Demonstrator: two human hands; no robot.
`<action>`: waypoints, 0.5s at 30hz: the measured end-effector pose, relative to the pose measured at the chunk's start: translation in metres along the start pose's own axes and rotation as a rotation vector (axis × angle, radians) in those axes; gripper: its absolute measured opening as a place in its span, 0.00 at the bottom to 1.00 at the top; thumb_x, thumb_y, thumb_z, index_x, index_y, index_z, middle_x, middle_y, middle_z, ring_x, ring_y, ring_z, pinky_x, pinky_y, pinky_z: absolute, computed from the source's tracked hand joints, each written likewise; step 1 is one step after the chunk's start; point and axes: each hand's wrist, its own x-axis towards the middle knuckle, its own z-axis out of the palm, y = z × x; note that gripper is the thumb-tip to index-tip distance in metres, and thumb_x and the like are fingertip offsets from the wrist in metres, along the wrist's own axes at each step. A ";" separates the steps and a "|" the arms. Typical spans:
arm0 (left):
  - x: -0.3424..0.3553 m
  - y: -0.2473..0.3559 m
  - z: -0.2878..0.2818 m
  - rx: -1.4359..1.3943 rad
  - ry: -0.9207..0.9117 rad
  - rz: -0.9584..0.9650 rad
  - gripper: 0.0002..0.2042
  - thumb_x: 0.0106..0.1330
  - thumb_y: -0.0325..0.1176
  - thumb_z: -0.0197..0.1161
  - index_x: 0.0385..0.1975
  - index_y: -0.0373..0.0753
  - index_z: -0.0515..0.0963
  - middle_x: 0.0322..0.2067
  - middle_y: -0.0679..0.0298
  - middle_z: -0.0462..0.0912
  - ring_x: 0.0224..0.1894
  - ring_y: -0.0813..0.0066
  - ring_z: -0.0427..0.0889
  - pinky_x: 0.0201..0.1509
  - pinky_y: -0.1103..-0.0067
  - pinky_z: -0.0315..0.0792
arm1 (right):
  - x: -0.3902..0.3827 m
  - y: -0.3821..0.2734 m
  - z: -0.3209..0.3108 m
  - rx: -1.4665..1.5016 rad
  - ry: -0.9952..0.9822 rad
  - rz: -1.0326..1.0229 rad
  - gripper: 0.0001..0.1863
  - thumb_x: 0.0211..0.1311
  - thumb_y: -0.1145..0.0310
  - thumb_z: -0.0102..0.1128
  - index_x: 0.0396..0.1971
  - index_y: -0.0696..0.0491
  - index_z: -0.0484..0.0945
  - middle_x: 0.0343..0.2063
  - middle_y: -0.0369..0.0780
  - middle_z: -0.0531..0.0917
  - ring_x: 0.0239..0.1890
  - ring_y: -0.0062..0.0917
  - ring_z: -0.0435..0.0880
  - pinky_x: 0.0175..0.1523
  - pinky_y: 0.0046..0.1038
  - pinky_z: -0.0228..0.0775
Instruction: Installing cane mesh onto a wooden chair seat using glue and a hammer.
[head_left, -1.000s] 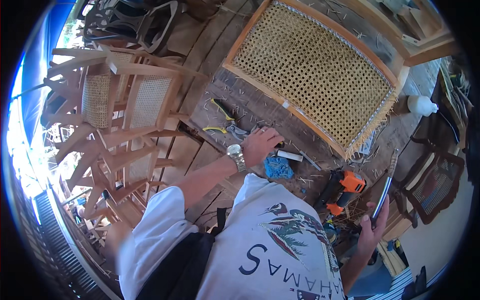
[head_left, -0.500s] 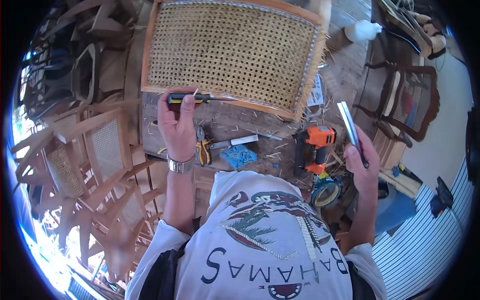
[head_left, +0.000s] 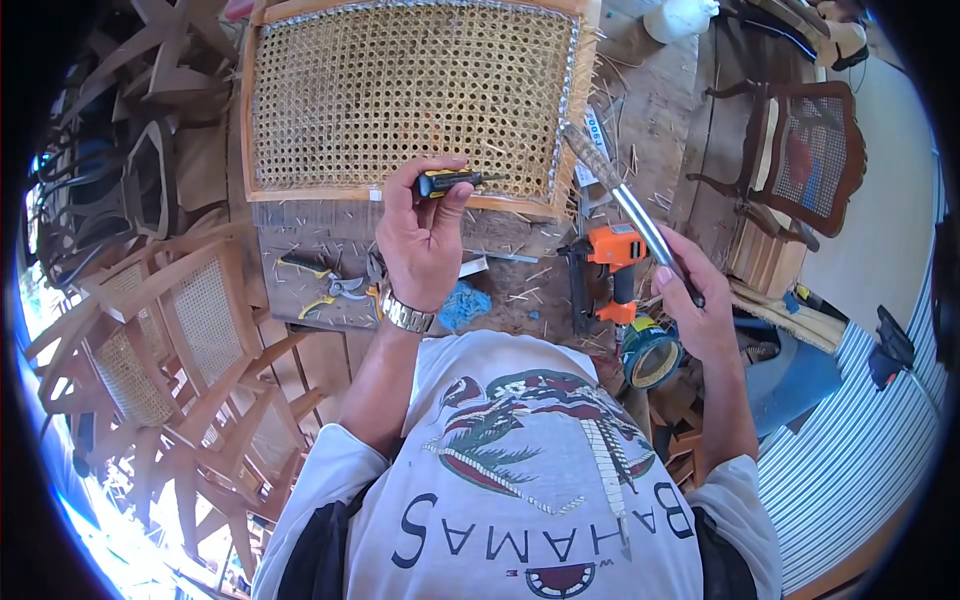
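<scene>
My left hand [head_left: 425, 240] is closed around a screwdriver [head_left: 450, 183] with a black and yellow handle, its shaft pointing right over the cane panel's near edge. The woven cane panel [head_left: 400, 100] lies in a wooden frame on the workbench, with frayed strands along its right side. In my right hand [head_left: 700, 295] is a long, slim, silver metal tool [head_left: 642, 222] with a black end. Its far end looks mottled and reaches to the panel's right edge; I cannot make out its exact kind.
On the workbench [head_left: 520, 265] lie an orange and black nail gun [head_left: 615, 250], pruning shears [head_left: 340, 287], a blue crumpled cloth [head_left: 463, 305] and cane scraps. A white bottle [head_left: 680, 18] stands at the back. Chairs [head_left: 205, 310] crowd the left; a caned chair [head_left: 812, 155] is right.
My left hand has moved right and slightly up with the screwdriver. My right hand has moved left, tilting the silver tool toward the panel. The view has shifted, placing the panel farther left.
</scene>
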 end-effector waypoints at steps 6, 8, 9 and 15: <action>-0.003 0.001 0.001 0.194 -0.124 0.051 0.13 0.66 0.25 0.65 0.49 0.39 0.72 0.42 0.61 0.85 0.42 0.77 0.84 0.46 0.81 0.78 | 0.019 -0.002 0.013 -0.230 0.026 -0.140 0.24 0.67 0.73 0.56 0.63 0.56 0.70 0.32 0.33 0.77 0.31 0.14 0.72 0.39 0.19 0.68; -0.005 -0.003 0.002 0.135 -0.100 0.042 0.13 0.66 0.25 0.65 0.49 0.39 0.73 0.42 0.61 0.85 0.42 0.77 0.84 0.46 0.81 0.78 | 0.028 0.003 0.014 -0.294 -0.012 -0.212 0.24 0.66 0.74 0.57 0.62 0.56 0.71 0.34 0.36 0.80 0.31 0.17 0.74 0.39 0.21 0.69; -0.006 -0.004 0.002 0.077 -0.079 0.032 0.13 0.66 0.26 0.65 0.49 0.39 0.73 0.42 0.61 0.85 0.42 0.77 0.84 0.46 0.81 0.78 | 0.030 0.003 0.013 -0.311 -0.085 -0.237 0.24 0.66 0.74 0.57 0.63 0.56 0.71 0.36 0.38 0.81 0.32 0.17 0.75 0.40 0.22 0.70; -0.012 0.003 0.003 0.084 -0.031 0.041 0.14 0.67 0.24 0.64 0.49 0.38 0.72 0.44 0.61 0.84 0.44 0.76 0.84 0.47 0.80 0.78 | 0.032 -0.002 0.012 -0.220 0.015 -0.288 0.22 0.68 0.75 0.56 0.62 0.56 0.71 0.36 0.33 0.79 0.33 0.13 0.71 0.39 0.18 0.66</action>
